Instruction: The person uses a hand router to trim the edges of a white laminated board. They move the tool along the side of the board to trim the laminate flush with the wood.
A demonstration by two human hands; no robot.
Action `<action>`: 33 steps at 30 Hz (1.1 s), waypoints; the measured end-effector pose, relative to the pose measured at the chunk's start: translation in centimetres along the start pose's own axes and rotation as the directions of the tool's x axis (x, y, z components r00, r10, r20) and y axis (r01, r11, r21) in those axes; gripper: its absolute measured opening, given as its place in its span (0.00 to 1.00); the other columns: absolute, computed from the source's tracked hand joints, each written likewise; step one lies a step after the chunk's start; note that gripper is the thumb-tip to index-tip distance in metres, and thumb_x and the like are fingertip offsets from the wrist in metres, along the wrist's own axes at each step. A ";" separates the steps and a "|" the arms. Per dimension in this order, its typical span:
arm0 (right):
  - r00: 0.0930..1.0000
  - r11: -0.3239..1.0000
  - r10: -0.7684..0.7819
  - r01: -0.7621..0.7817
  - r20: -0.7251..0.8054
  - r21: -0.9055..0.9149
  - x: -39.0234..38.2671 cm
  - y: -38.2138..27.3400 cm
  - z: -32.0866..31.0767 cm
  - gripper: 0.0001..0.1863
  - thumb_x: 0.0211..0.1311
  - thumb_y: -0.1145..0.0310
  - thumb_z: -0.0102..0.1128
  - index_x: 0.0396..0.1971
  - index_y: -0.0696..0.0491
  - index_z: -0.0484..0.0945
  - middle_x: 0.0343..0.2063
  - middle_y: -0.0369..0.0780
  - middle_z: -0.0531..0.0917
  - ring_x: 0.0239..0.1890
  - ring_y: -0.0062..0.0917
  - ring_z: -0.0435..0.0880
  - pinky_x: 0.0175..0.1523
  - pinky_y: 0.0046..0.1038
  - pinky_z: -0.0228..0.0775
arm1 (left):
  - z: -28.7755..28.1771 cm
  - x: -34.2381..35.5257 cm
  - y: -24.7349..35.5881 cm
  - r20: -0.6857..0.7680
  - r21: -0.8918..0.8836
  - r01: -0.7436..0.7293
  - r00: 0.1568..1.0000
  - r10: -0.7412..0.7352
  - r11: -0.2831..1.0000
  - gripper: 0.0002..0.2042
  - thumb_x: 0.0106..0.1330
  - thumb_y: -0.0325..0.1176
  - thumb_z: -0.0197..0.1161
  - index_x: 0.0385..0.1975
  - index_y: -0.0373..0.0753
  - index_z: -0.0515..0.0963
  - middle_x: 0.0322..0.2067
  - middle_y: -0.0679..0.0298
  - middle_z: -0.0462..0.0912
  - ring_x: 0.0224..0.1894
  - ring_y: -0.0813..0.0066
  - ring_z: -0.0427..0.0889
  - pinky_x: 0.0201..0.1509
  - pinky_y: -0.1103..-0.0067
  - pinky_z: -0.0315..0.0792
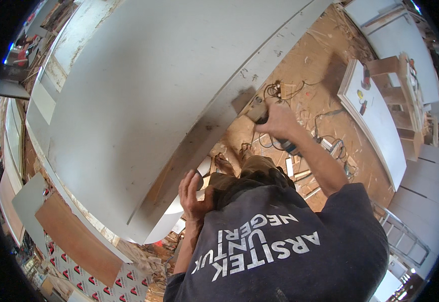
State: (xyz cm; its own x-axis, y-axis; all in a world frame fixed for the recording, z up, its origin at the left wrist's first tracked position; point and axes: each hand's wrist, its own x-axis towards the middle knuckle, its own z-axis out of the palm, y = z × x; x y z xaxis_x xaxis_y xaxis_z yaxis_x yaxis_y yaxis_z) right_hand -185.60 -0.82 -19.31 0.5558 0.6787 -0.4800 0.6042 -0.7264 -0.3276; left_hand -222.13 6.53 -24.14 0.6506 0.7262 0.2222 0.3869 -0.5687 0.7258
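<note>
1. In right hand, wrapped closely round the body: power tool, set at the near edge of the large pale panel, well up and right of the left hand.
2. At left hand: fingers bent, just beside the panel's near edge and a dark rounded piece; cannot tell whether grasping it or merely touching.
3. Looks hard, stiff and moderately heavy, hardly fragile; smooth casing perhaps a little slippery. Cannot tell whether running.
4. Best taken round the body, fingers kept back from the end at the panel.
5. Long near edge, running diagonally from lower left to upper right, with marked strip alongside.
6. Likeliest swing room over brown floor; cables and pale offcuts nearer the feet, possible snags. White worktop farther right.
</note>
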 end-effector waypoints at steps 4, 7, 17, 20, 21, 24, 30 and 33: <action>0.999 0.998 -0.041 0.040 0.020 0.052 -2.6 -3.4 3.1 0.44 0.39 0.46 0.71 0.53 0.63 0.71 0.31 0.57 0.85 0.39 0.50 0.87 0.45 0.45 0.79 | -1.4 -0.4 -0.6 -0.084 0.010 0.059 0.995 -0.058 0.998 0.24 0.56 0.26 0.72 0.56 0.34 0.78 0.59 0.48 0.78 0.63 0.46 0.76 0.67 0.58 0.70; 0.996 0.998 -0.036 0.032 0.076 0.061 -4.2 -5.1 4.4 0.43 0.40 0.47 0.70 0.54 0.62 0.71 0.30 0.56 0.85 0.37 0.49 0.88 0.43 0.45 0.79 | -1.8 -0.5 -1.0 -0.106 0.059 0.023 0.994 -0.017 0.998 0.24 0.58 0.25 0.71 0.57 0.35 0.77 0.60 0.48 0.77 0.64 0.46 0.75 0.68 0.58 0.69; 0.999 0.976 -0.030 0.021 0.036 0.217 -7.0 -2.0 3.5 0.45 0.39 0.45 0.70 0.53 0.63 0.73 0.35 0.59 0.85 0.40 0.54 0.86 0.45 0.46 0.78 | 2.2 6.4 2.9 -0.074 -0.715 0.384 0.789 -0.609 0.584 0.18 0.72 0.34 0.62 0.57 0.34 0.74 0.52 0.53 0.80 0.55 0.57 0.79 0.61 0.63 0.73; 0.994 0.968 0.103 -0.093 -0.031 0.233 -8.0 2.0 0.1 0.46 0.38 0.44 0.71 0.53 0.63 0.75 0.35 0.59 0.85 0.41 0.52 0.87 0.46 0.45 0.78 | 2.1 6.5 1.2 0.071 -0.961 0.271 0.438 -0.896 0.056 0.29 0.75 0.51 0.57 0.65 0.35 0.67 0.53 0.54 0.81 0.55 0.58 0.80 0.60 0.64 0.75; 0.988 0.966 0.114 -0.087 -0.103 0.243 -8.2 3.2 -0.7 0.45 0.37 0.44 0.72 0.52 0.63 0.77 0.35 0.59 0.85 0.41 0.51 0.87 0.46 0.45 0.78 | 1.1 4.3 -1.4 -0.071 -0.971 0.167 0.477 -0.876 0.169 0.25 0.77 0.50 0.53 0.61 0.37 0.71 0.52 0.55 0.82 0.51 0.61 0.81 0.58 0.67 0.74; 0.981 0.965 0.195 -0.188 -0.021 0.180 -8.5 7.7 -2.5 0.35 0.42 0.44 0.74 0.41 0.61 0.84 0.34 0.54 0.87 0.42 0.47 0.88 0.48 0.43 0.78 | -3.7 2.0 -2.3 -0.456 -0.868 0.204 0.033 -0.889 0.452 0.21 0.76 0.45 0.49 0.51 0.32 0.79 0.48 0.57 0.85 0.46 0.66 0.82 0.49 0.64 0.77; 0.958 0.855 0.287 -0.253 -0.006 0.453 -11.4 16.2 0.5 0.34 0.42 0.59 0.77 0.50 0.61 0.78 0.39 0.45 0.86 0.37 0.36 0.86 0.44 0.37 0.78 | -20.3 -6.2 -12.7 -0.940 -0.050 0.874 0.123 -0.318 0.484 0.30 0.70 0.48 0.63 0.56 0.22 0.72 0.53 0.39 0.77 0.58 0.44 0.75 0.65 0.60 0.68; 0.964 0.885 0.261 -0.219 -0.051 0.411 -12.0 15.1 0.4 0.35 0.42 0.59 0.78 0.50 0.62 0.77 0.41 0.46 0.85 0.39 0.36 0.85 0.45 0.36 0.78 | -26.0 -8.6 -17.0 -0.755 0.109 0.948 0.274 -0.597 0.298 0.35 0.71 0.56 0.56 0.56 0.21 0.74 0.53 0.37 0.80 0.57 0.45 0.79 0.63 0.62 0.71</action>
State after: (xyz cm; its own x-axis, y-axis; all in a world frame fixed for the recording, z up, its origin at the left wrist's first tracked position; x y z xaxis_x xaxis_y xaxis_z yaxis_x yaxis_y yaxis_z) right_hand -183.42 -19.93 -18.86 0.7225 0.4698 -0.5072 0.1788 -0.8357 -0.5193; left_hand -251.33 19.97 -21.42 -0.5459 0.8293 0.1190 0.8032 0.4776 0.3561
